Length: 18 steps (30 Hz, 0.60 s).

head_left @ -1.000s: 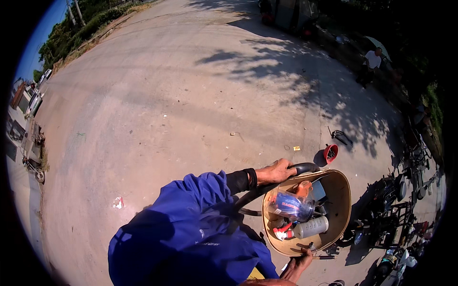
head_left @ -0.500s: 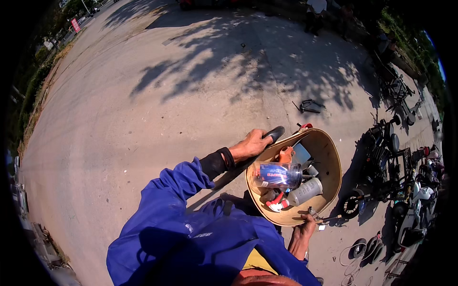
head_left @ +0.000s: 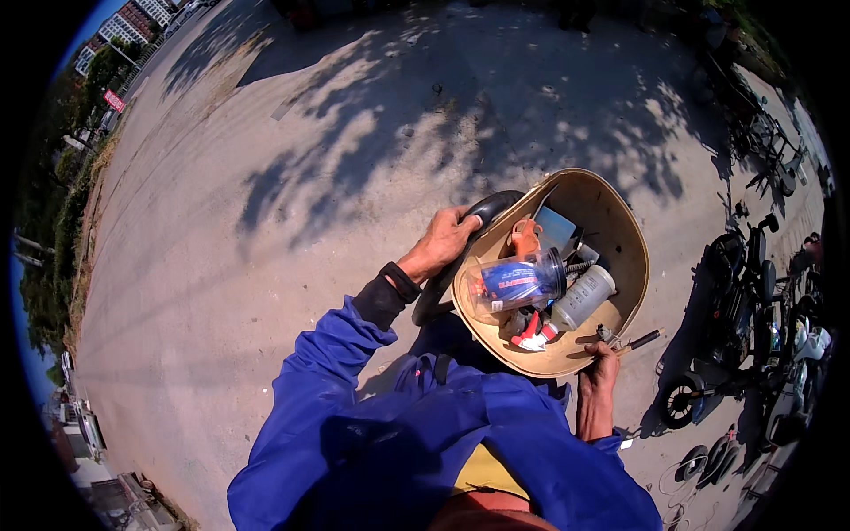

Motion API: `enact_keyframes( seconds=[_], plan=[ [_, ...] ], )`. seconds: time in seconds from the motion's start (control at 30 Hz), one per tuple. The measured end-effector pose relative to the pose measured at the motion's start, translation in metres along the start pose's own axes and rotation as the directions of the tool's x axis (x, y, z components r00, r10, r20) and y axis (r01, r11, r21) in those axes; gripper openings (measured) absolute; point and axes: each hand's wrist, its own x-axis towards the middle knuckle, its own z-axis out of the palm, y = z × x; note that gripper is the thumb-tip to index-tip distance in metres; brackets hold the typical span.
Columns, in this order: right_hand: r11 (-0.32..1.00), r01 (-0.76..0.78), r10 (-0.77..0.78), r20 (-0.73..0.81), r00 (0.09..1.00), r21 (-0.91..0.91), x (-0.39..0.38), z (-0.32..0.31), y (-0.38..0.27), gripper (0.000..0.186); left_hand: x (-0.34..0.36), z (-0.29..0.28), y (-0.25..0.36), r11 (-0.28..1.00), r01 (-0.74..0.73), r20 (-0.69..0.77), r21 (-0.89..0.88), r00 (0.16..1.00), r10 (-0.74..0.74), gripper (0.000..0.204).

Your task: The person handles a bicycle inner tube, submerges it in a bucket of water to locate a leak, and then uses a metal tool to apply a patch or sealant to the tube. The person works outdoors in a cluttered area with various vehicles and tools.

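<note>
A tan, open-topped tub (head_left: 630, 239) is held tilted before my body. My left hand (head_left: 441, 241) is closed round a black curved piece (head_left: 431, 296), which looks like a tyre and lies along the tub's left side. Low on the right, my right hand (head_left: 601, 365) grips the tub's rim, beside a metal tool (head_left: 639, 341) with a dark handle; whether the fingers also hold that tool I cannot tell. Inside the tub lie a clear plastic jar (head_left: 518, 281) with a blue label, a grey-white bottle (head_left: 584, 298), a red-and-white spray head (head_left: 536, 336) and an orange tool (head_left: 525, 237).
Several scooters (head_left: 730, 301) and a loose wheel (head_left: 680, 400) stand along the right. Black rings (head_left: 719, 460) and a pale cord lie on the ground at lower right. Tree shadow (head_left: 372, 142) falls across the concrete ahead.
The tub and both hands now appear higher in the view, and more of the black curved piece shows at the tub's left. The surroundings have shifted as my head moved.
</note>
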Motion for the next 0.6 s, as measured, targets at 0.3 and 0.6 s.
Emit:
enact_keyframes(
  seconds=[0.3,0.6],
  plan=[
    [0.994,-0.069,0.073,0.057,0.996,-0.080,0.146,0.284,-0.009,0.013,0.239,-0.182,0.020,0.989,-0.018,-0.041,-0.150,0.999,0.012,0.030],
    [0.998,0.051,-0.050,-0.068,0.996,0.021,0.191,0.449,0.006,0.014,0.424,-0.272,0.038,0.998,-0.052,0.090,0.036,0.995,0.049,0.032]
  ],
)
